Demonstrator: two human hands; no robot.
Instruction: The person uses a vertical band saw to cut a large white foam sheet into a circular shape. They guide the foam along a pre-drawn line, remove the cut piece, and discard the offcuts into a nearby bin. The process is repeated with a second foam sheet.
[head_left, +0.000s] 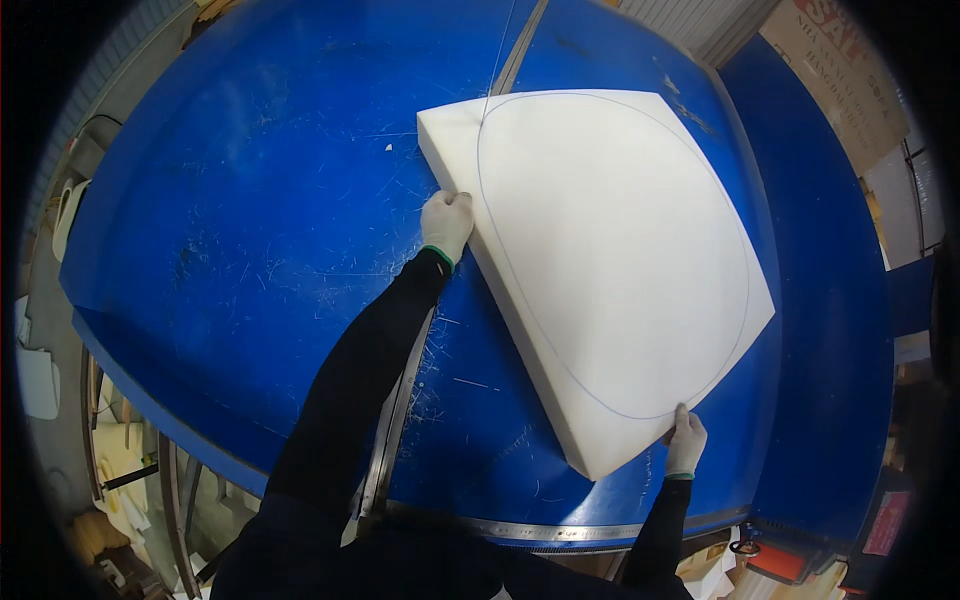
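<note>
A thick white foam slab lies on the blue tabletop, with a large closed curve drawn on its top in blue line. My gloved left hand grips the slab's left side edge, fingers curled. Near the slab's closest corner, my gloved right hand pinches the right-hand edge, thumb on top and fingers partly hidden underneath. A thin wire-like strand comes down from above and meets the slab near its far left corner, by the drawn line.
The blue tabletop is scratched, with a metal strip running under my left arm. A steel ruler-like edge borders the near side. Foam offcuts lie below at left. A cardboard sheet stands at the far right.
</note>
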